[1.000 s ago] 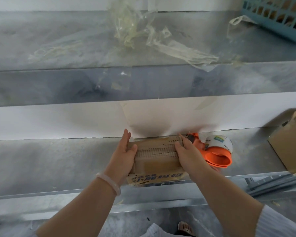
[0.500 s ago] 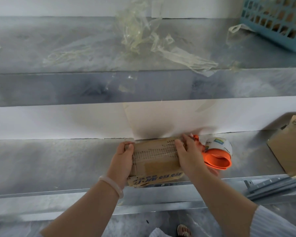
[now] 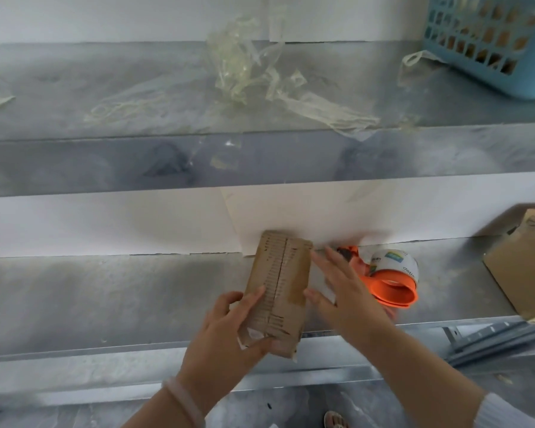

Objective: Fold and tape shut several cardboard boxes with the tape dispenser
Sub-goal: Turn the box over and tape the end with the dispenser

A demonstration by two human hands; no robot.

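The cardboard box [image 3: 280, 282] has been turned from lying crosswise to pointing away from the person, and its near end now sticks out past the front edge of the lower shelf [image 3: 105, 298]. The left hand [image 3: 229, 341] grips that near end, fingers curled around it. The right hand [image 3: 346, 298] has let go and is spread flat just beside the box's right edge; it is too blurred to tell if it touches. The orange tape dispenser [image 3: 389, 279] sits on the shelf just behind that hand.
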